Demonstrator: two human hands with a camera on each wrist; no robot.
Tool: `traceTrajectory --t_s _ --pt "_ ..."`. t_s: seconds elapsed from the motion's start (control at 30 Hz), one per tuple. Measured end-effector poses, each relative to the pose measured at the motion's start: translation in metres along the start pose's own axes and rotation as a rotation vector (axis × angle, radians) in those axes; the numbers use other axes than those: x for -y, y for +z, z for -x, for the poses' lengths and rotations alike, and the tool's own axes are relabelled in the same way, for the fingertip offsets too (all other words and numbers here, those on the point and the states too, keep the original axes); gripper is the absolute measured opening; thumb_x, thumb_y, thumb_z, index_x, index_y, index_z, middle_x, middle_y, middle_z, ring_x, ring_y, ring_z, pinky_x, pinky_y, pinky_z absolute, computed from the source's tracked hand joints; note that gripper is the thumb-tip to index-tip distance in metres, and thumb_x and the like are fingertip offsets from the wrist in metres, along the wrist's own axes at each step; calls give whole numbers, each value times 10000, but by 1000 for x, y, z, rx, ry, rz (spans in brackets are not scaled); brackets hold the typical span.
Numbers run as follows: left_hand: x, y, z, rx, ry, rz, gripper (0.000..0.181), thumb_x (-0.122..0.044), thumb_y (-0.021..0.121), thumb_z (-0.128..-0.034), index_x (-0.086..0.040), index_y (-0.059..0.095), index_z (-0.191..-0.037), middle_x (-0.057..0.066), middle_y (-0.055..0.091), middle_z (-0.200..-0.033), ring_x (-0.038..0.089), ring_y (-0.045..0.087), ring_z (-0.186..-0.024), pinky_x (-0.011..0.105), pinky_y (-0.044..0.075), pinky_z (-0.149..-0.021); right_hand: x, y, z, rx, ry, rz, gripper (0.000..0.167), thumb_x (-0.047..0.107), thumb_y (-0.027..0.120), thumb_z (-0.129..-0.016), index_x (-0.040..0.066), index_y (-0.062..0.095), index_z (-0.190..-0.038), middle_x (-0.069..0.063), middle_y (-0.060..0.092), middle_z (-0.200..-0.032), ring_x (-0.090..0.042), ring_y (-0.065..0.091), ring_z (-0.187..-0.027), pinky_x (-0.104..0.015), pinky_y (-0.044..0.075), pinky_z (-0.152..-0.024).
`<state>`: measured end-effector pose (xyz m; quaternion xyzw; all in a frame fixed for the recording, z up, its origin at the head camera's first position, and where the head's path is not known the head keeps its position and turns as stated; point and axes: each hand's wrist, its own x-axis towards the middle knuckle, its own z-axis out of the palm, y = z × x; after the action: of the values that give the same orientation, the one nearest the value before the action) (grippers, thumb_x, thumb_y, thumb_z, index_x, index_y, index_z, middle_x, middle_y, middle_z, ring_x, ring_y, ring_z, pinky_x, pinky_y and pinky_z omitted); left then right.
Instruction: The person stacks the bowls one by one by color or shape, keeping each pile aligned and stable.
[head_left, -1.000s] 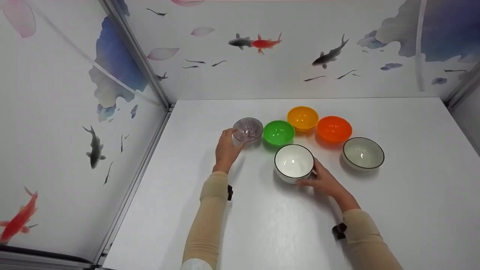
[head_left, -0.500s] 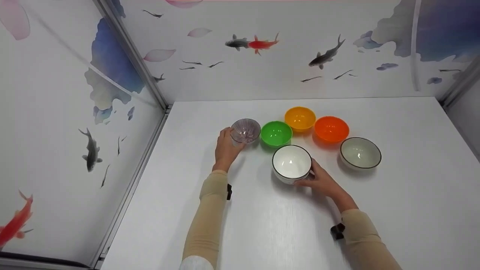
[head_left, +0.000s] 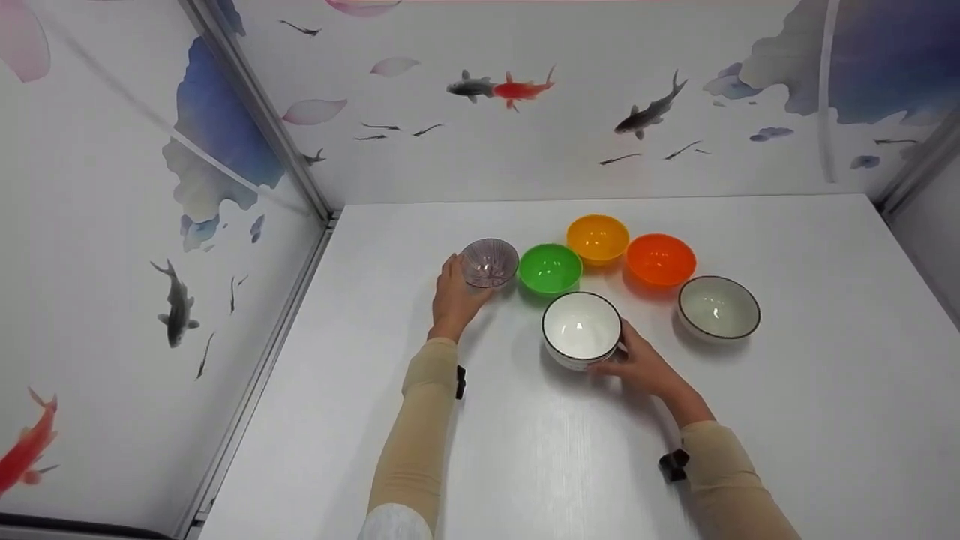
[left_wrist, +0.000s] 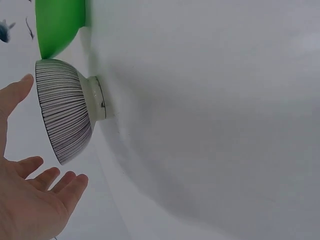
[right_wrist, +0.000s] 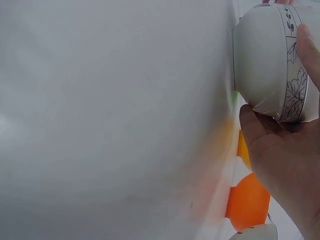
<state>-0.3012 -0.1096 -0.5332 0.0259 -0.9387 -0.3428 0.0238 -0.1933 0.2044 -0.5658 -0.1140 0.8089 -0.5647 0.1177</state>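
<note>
"Six bowls on the worktop (head_left: 517, 465), mouths up. How set?"

"Loose arc. Ribbed bowl (head_left: 489, 262) at the left end, toward the far-left corner. Green bowl (head_left: 550, 268) just beside it; contact uncertain. Yellow bowl (head_left: 598, 238) nearest the far edge, then orange bowl (head_left: 661, 259), then grey bowl (head_left: 718, 308), closest to the right edge."

"The sixth?"

"White bowl (head_left: 581, 326). Mid-worktop, farther from the far edge than the green one. Single, or two nested: cannot tell."

"Left hand (head_left: 456, 300)?"

"Loose, unclenched, spread about the ribbed bowl's left and near sides. Left wrist view shows gaps between digits and wall; no firm hold visible. Wide spread probably fits the flaring rim."

"Right hand (head_left: 641, 364)?"

"Grasping the white bowl from its right and near sides. Right wrist view: one digit across the patterned band, another lower on the wall. My reading: a side grip suits a rounded body and keeps digits out of the inside."

"Why the arc?"

"Guesswork. Side by side, upright, unstacked along the arc: each rim stays reachable. The white bowl, set forward of the others, likely gives the right hand room to wrap it."
</note>
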Motion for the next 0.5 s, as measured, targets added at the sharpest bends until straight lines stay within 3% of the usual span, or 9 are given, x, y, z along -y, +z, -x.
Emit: traceTrajectory --t_s 0.5 --pt "-1 9 -4 19 -46 28 1087 -476 797 -811 -92 145 -1592 122 202 -1652 320 259 -1517 452 334 -1210 5 1 3 -5 -10 -19 1044 161 840 -795 13 164 -1577 -214 259 -1619 -411 241 -1505 -568 207 -1232"
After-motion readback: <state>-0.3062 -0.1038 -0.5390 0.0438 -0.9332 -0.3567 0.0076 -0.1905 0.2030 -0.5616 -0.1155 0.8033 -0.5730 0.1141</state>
